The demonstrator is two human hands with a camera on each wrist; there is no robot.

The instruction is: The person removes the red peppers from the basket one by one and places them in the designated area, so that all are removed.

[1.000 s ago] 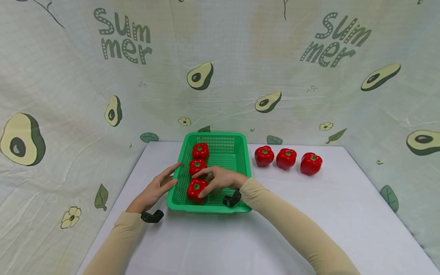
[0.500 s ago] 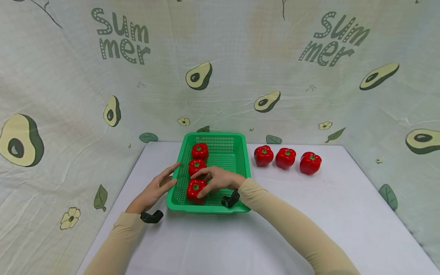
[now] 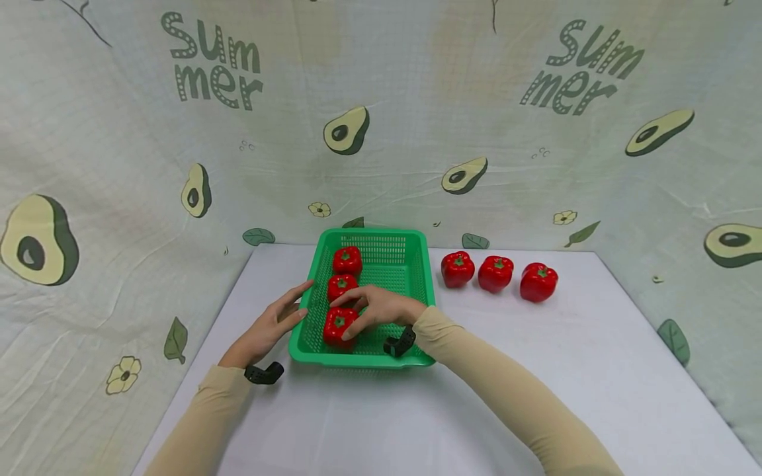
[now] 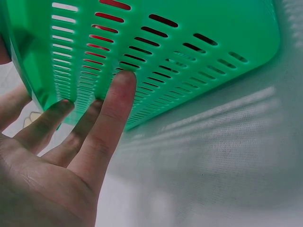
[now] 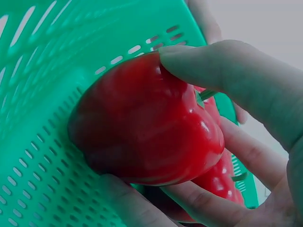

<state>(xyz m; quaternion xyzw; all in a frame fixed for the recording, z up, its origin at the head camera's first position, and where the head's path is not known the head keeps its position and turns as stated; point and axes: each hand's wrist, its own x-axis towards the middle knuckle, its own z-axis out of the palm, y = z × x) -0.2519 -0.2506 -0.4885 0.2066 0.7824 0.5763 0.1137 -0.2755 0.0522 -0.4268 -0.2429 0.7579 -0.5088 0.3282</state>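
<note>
A green slotted plastic basket (image 3: 357,360) sits on the table with three red bell peppers in a column along its left side. My right hand (image 3: 381,308) reaches inside and grips the nearest bell pepper (image 3: 337,325). In the right wrist view its thumb (image 5: 203,66) presses near the pepper's green stem, while the other fingers curl round the far and lower sides. The middle pepper (image 3: 342,287) and the back pepper (image 3: 348,260) stand behind it. My left hand (image 3: 268,329) rests against the basket's left side, its fingertips touching the slotted wall (image 4: 227,28) with fingers extended.
Three more red bell peppers (image 3: 458,270) stand in a row on the white table (image 3: 512,370), right of the basket. A cloth backdrop (image 3: 405,99) printed with avocados rises behind and at both sides. Each wrist wears a black camera (image 3: 264,373).
Almost nothing moves. My right hand keeps its grip on the nearest bell pepper, the thumb a touch further left than a second ago. My left hand stays at the basket's side.
</note>
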